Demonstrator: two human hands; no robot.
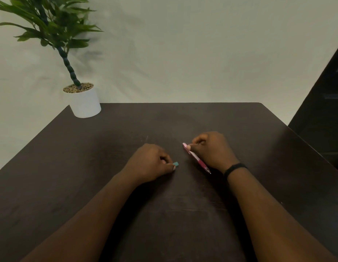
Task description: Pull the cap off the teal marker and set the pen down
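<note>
My right hand [213, 150] rests on the dark table [88, 167] and grips a pink pen [196, 157]. The pen lies slanted, its tip pointing toward me and to the right, its pale end by my thumb. A black band circles my right wrist. My left hand [151, 163] lies curled on the table a little left of the pen. Its thumb and fingers pinch a small teal piece [175, 164], most of which is hidden in the hand. The two hands are a short gap apart.
A white pot with a leafy green plant [85, 103] stands on the table's far left corner. A pale wall runs behind the table. A dark piece of furniture [323, 103] rises at the right edge.
</note>
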